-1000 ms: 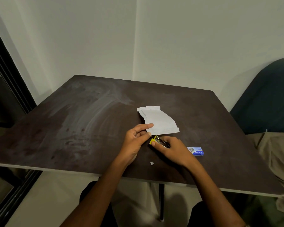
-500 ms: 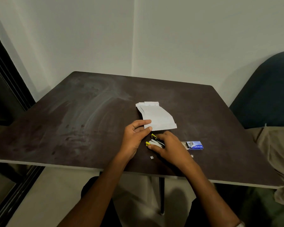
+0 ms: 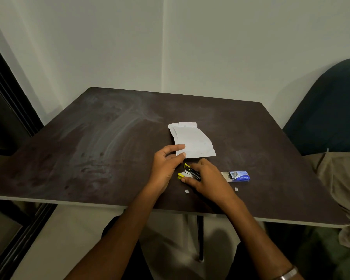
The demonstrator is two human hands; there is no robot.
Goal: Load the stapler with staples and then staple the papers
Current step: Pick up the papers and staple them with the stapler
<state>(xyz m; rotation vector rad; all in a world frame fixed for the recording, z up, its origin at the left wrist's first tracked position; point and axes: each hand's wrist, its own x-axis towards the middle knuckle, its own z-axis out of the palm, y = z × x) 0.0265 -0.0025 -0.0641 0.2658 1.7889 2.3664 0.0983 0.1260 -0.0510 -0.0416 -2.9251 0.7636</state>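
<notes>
A small yellow-and-black stapler (image 3: 187, 172) lies on the dark table (image 3: 89, 150), hinged open with its two yellow tips apart. My right hand (image 3: 208, 178) grips it from the right, thumb under the lower tip. My left hand (image 3: 167, 164) hovers just left of the stapler with fingers spread, holding nothing, its fingertips over the near corner of the white papers (image 3: 192, 141). To the right of my right hand, a blue staple box (image 3: 237, 176) lies with its tray slid out, showing staples.
Two small pale staple pieces lie near the front edge, one (image 3: 187, 191) below the stapler and one (image 3: 236, 189) below the box. A dark chair back (image 3: 331, 110) and beige cloth (image 3: 339, 178) stand at the right. White walls meet behind the table.
The stapler has gone from closed under my right hand to hinged open, its yellow tips apart. My left hand stays beside it, and the staple box's open tray has come into sight.
</notes>
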